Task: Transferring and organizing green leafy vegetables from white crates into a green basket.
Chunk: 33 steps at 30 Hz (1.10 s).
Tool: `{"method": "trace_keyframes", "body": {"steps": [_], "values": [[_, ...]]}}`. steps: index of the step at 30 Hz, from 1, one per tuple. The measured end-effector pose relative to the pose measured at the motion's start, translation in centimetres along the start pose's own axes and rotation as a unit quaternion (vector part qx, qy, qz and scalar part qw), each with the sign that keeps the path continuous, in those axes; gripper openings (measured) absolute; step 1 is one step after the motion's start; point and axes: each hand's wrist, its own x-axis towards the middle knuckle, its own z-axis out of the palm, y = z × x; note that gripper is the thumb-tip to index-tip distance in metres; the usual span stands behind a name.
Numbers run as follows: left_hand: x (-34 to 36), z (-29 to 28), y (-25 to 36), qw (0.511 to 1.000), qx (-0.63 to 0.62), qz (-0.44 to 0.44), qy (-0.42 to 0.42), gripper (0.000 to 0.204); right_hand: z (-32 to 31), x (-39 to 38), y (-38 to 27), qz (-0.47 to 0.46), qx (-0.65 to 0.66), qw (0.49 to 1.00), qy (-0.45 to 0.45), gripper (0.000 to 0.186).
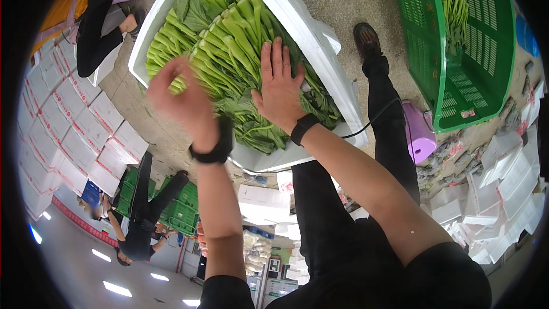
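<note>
A white foam box (297,17) stands before me, filled with green leafy vegetables (237,23). Their pale cut stems lie side by side toward the far end, with leaves at the near end. My right hand (283,83) lies flat on the bunches near the box's right wall, fingers stretched out and palm down. Over the left part of the box, my left hand (182,100) hangs above the stems, smeared by motion. Its fingers look bent, but whether anything is between them does not show. Both wrists wear black bands.
At right stands a green plastic crate (414,28) with more green stalks (454,20) inside. A purple stool (418,134) sits beside it. White cartons (74,120) are stacked at left; white boxes (486,200) pile up at right. Other people (140,232) are nearby. A black cable (374,119) crosses my leg.
</note>
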Motion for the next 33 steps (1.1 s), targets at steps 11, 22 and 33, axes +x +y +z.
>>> {"method": "trace_keyframes", "body": {"steps": [11,22,33], "values": [[-5.5,-10.4,-6.4,0.976,0.151,-0.081,-0.138,0.021,1.3,-0.2,-1.0,-0.002,-0.074,0.997,0.029,0.103],[-2.3,4.1,2.0,0.954,0.054,0.158,-0.248,0.007,2.1,0.0,-1.3,0.009,-0.068,0.998,0.015,0.096],[-2.1,2.7,4.3,0.957,-0.092,0.082,-0.262,0.009,1.1,-0.8,2.7,-0.079,0.255,0.963,0.040,0.110]]}}
